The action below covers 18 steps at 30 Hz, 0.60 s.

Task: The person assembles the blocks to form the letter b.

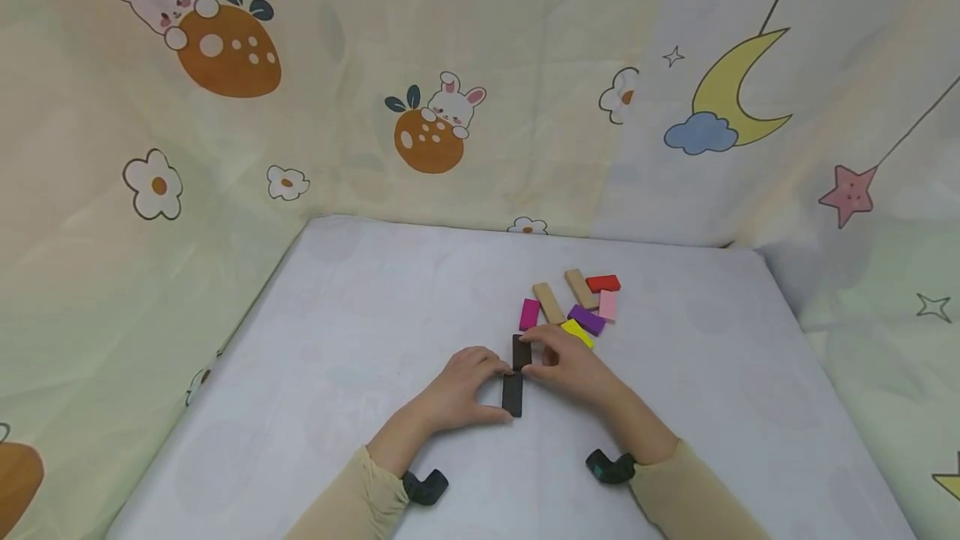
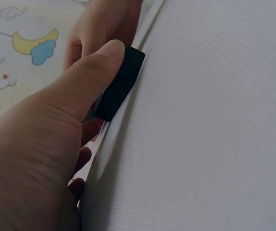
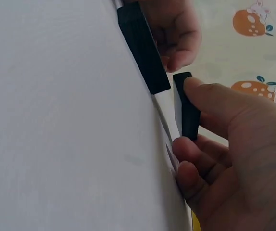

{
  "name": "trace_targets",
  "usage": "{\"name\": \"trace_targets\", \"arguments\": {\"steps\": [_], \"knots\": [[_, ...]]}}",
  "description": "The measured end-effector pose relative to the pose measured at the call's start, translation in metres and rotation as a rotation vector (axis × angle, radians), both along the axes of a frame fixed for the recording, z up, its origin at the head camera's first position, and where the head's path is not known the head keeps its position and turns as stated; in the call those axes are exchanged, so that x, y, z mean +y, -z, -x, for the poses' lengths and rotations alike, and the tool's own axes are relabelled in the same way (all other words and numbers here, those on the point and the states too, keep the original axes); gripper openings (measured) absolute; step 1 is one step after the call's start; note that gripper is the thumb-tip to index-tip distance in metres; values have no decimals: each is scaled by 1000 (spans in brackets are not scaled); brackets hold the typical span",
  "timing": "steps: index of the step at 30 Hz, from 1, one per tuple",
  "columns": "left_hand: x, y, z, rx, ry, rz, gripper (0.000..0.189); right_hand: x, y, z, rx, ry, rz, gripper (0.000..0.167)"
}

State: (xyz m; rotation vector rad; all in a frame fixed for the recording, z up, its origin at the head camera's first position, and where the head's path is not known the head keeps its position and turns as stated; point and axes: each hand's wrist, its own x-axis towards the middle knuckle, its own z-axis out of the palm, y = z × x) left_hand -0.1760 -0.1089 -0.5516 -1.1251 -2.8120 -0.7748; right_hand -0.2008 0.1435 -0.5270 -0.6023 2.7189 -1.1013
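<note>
Right of lower centre in the head view, the left hand (image 1: pixel 459 390) pinches the lower black block (image 1: pixel 512 397) end to end; the right hand (image 1: pixel 576 367) pinches the upper black block (image 1: pixel 521 353), just above it, both long axes running up-frame.

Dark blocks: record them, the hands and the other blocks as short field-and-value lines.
Left hand: pinches nearer dark block
Right hand: pinches farther dark block
Gap between dark blocks: visible in right wrist view
Other blocks: magenta block, two tan blocks, purple block, yellow block, pink block, red block
Surface: white tabletop
</note>
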Motion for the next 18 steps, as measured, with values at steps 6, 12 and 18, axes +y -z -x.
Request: {"name": "trace_targets", "arguments": {"steps": [6, 12, 18], "knots": [[-2, 0, 1, 20, 13, -34, 57, -8, 4, 0, 26, 18, -27, 48], [-2, 0, 2, 19, 19, -21, 62, -12, 6, -1, 10, 30, -72, 49], [-2, 0, 1, 1, 11, 5, 69, -13, 5, -3, 35, 16, -104, 50]]}}
